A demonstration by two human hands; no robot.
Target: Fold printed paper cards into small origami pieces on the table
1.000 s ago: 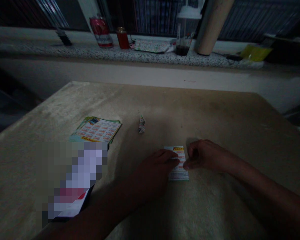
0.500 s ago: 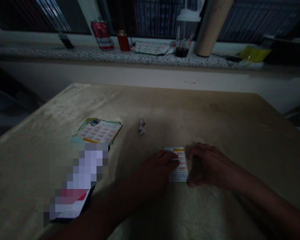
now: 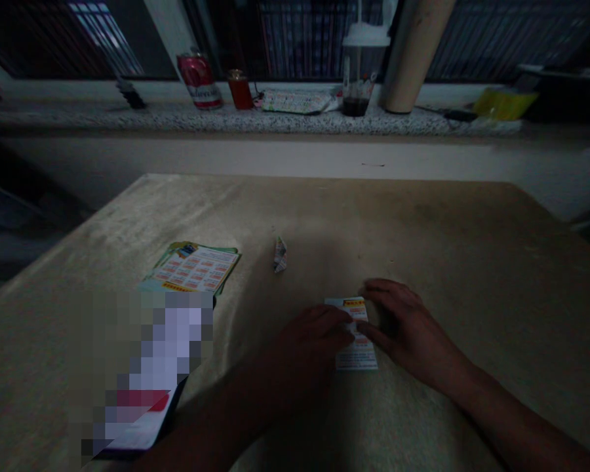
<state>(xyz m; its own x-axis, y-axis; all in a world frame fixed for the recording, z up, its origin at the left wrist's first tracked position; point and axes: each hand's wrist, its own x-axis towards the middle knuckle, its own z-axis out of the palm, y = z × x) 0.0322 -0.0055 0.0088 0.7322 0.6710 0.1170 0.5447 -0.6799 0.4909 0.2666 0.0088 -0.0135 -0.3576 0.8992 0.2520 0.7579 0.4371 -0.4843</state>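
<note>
A small printed sheet of paper (image 3: pixel 356 357), apparently folded, lies flat on the table. Across its left part rests my left hand (image 3: pixel 319 334), fingers lying on the print and pressing it down. My right hand (image 3: pixel 398 321) is at the sheet's right edge with thumb and fingers apart. Its thumb touches the paper's surface, while the fingers reach past the upper right corner onto the table. Farther off stands a small folded paper piece (image 3: pixel 280 254).
At left lie a stack of printed sheets (image 3: pixel 196 265) and a phone (image 3: pixel 142 419) whose screen is pixelated. The table (image 3: pixel 423 223) meets a wall under a stone sill. On the sill stand a red can (image 3: pixel 200 82), a red jar (image 3: pixel 240 90), a lidded cup (image 3: pixel 360 72) and a cardboard tube (image 3: pixel 417 59).
My right thumb has moved from the sheet's lower right corner up onto its surface, and the fingers have straightened. My left hand keeps its place on the paper. The view has tilted up slightly.
</note>
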